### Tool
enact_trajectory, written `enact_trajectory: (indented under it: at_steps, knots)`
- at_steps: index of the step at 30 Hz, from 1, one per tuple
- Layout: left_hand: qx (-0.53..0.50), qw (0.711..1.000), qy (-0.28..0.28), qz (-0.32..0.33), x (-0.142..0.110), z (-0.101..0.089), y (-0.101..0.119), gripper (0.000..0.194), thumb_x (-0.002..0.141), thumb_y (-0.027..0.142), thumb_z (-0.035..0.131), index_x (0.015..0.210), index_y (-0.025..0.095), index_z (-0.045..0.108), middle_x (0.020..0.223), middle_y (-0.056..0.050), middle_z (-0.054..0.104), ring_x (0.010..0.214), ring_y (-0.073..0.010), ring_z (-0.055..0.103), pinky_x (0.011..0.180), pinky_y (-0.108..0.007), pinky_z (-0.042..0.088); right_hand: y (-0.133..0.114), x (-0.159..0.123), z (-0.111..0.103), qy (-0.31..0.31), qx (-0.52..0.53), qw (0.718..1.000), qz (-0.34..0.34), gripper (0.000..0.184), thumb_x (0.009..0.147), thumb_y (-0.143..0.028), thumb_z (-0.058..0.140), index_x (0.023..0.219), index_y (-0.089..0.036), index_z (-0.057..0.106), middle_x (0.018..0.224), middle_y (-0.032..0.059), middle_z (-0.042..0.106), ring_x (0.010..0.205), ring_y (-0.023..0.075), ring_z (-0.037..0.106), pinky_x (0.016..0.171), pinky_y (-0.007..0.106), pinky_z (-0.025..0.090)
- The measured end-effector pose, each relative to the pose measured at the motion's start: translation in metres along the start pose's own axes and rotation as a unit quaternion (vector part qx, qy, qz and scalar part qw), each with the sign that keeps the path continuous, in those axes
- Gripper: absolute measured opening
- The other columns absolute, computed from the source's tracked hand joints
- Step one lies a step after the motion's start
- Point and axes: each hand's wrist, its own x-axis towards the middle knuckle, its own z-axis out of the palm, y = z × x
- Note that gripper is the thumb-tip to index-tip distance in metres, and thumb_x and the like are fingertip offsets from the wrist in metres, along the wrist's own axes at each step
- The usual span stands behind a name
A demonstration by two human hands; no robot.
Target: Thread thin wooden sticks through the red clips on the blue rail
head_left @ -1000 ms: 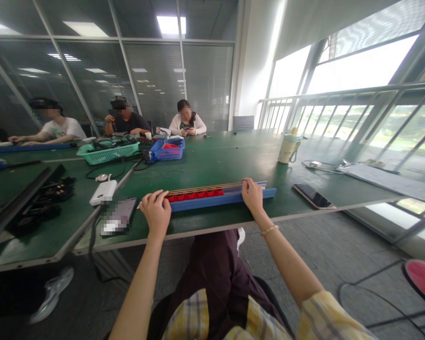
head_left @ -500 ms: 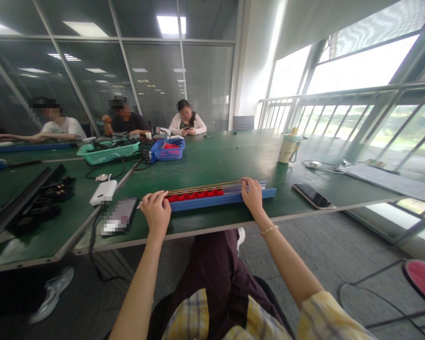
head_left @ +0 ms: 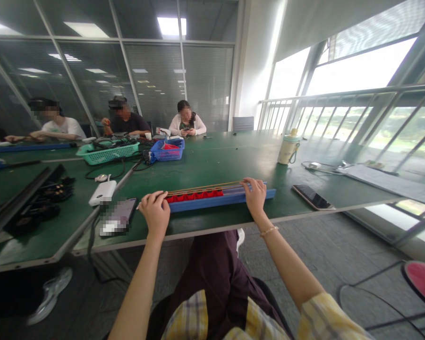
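A long blue tray [head_left: 230, 198] lies near the front edge of the green table [head_left: 216, 165]. A row of red pieces [head_left: 194, 195] fills its left half, with thin tan rods [head_left: 205, 188] along the back. My left hand [head_left: 156, 210] is closed in a loose fist on the tray's left end. My right hand [head_left: 255, 196] curls over the tray right of the red pieces, fingertips on the rods.
A dark phone [head_left: 312, 196] lies right of the tray, another phone [head_left: 118, 215] and a white power bank [head_left: 103, 191] to its left. A cup [head_left: 288, 148], a green basket [head_left: 108, 153] and a blue basket [head_left: 167, 150] stand farther back. Three people sit at the far side.
My right hand has slid slightly right along the tray. My left hand stays in place. The people at the far side shifted a little.
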Motion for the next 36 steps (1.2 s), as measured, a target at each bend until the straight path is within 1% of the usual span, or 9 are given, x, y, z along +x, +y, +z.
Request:
enact_trajectory:
  at_steps: [3, 9, 15, 20, 23, 26, 31, 34, 36]
  knots:
    - [0.005, 1.000, -0.001, 0.000, -0.0001, -0.0007, 0.0009, 0.028, 0.089, 0.020, 0.049, 0.100, 0.023, 0.075, 0.112, -0.008, 0.070, 0.111, -0.0295, 0.050, 0.094, -0.046, 0.032, -0.0005, -0.0005, -0.0005, 0.000, -0.023, 1.000, -0.002, 0.028, 0.100, -0.036, 0.044, 0.095, -0.022, 0.067, 0.098, 0.0073, 0.073, 0.095, 0.0243, 0.057, 0.092, 0.038, 0.033]
    - [0.015, 1.000, -0.004, 0.014, -0.0003, -0.0023, 0.0018, 0.029, 0.089, 0.019, 0.049, 0.102, 0.023, 0.074, 0.112, -0.008, 0.069, 0.110, -0.0297, 0.049, 0.094, -0.047, 0.032, -0.0006, -0.0001, -0.0013, 0.008, -0.027, 1.000, -0.008, 0.028, 0.100, -0.036, 0.044, 0.098, -0.022, 0.068, 0.109, 0.0080, 0.070, 0.098, 0.0242, 0.056, 0.090, 0.036, 0.032]
    - [0.019, 1.000, -0.006, 0.014, -0.0004, -0.0016, 0.0013, 0.029, 0.089, 0.020, 0.049, 0.102, 0.022, 0.074, 0.112, -0.009, 0.070, 0.110, -0.0300, 0.049, 0.093, -0.047, 0.032, -0.0007, -0.0004, -0.0038, -0.014, -0.021, 1.000, 0.005, 0.032, 0.100, -0.039, 0.042, 0.097, -0.023, 0.069, 0.101, 0.0066, 0.072, 0.093, 0.0239, 0.055, 0.088, 0.036, 0.031]
    - [0.026, 0.999, -0.005, 0.020, -0.0005, -0.0011, 0.0008, 0.030, 0.090, 0.020, 0.048, 0.104, 0.022, 0.075, 0.112, -0.009, 0.070, 0.110, -0.0298, 0.049, 0.093, -0.046, 0.032, -0.0014, 0.0005, -0.0032, -0.022, -0.010, 1.000, -0.007, 0.033, 0.100, -0.037, 0.041, 0.110, -0.025, 0.070, 0.100, 0.0060, 0.071, 0.092, 0.0234, 0.055, 0.087, 0.035, 0.031]
    - [0.027, 0.999, -0.003, 0.022, -0.0005, -0.0011, 0.0004, 0.030, 0.090, 0.020, 0.048, 0.104, 0.023, 0.075, 0.112, -0.008, 0.070, 0.109, -0.0298, 0.049, 0.093, -0.046, 0.032, -0.0025, 0.0007, -0.0031, -0.013, -0.005, 1.000, -0.007, 0.032, 0.100, -0.036, 0.041, 0.103, -0.025, 0.071, 0.099, 0.0057, 0.070, 0.092, 0.0226, 0.055, 0.088, 0.035, 0.030]
    - [0.027, 0.999, -0.002, 0.019, -0.0007, -0.0009, 0.0002, 0.030, 0.090, 0.020, 0.048, 0.104, 0.023, 0.075, 0.112, -0.009, 0.069, 0.109, -0.0300, 0.049, 0.092, -0.046, 0.032, -0.0031, 0.0011, -0.0042, -0.004, -0.009, 1.000, 0.010, 0.032, 0.100, -0.037, 0.040, 0.095, -0.023, 0.069, 0.099, 0.0061, 0.070, 0.092, 0.0226, 0.056, 0.088, 0.035, 0.030]
    - [0.025, 1.000, 0.000, 0.016, -0.0011, 0.0000, 0.0000, 0.030, 0.090, 0.021, 0.048, 0.103, 0.023, 0.075, 0.112, -0.010, 0.068, 0.109, -0.0296, 0.049, 0.091, -0.045, 0.033, -0.0008, 0.0015, -0.0063, 0.025, 0.001, 0.998, 0.050, 0.031, 0.100, -0.036, 0.039, 0.095, -0.022, 0.066, 0.101, 0.0064, 0.070, 0.095, 0.0229, 0.058, 0.085, 0.033, 0.031]
    - [0.023, 1.000, -0.003, 0.016, -0.0008, -0.0006, 0.0007, 0.031, 0.090, 0.021, 0.047, 0.103, 0.023, 0.075, 0.112, -0.010, 0.067, 0.110, -0.0297, 0.049, 0.091, -0.046, 0.033, 0.0011, 0.0010, -0.0065, 0.036, 0.000, 0.998, 0.058, 0.032, 0.100, -0.036, 0.040, 0.094, -0.021, 0.067, 0.100, 0.0078, 0.070, 0.095, 0.0234, 0.058, 0.085, 0.034, 0.031]
    - [0.018, 1.000, -0.005, 0.013, -0.0005, -0.0017, 0.0019, 0.033, 0.090, 0.021, 0.047, 0.107, 0.023, 0.075, 0.113, -0.011, 0.066, 0.110, -0.0297, 0.049, 0.092, -0.045, 0.033, 0.0020, 0.0006, -0.0061, 0.032, -0.004, 0.998, 0.057, 0.032, 0.100, -0.036, 0.040, 0.094, -0.021, 0.068, 0.100, 0.0081, 0.070, 0.095, 0.0236, 0.058, 0.086, 0.035, 0.030]
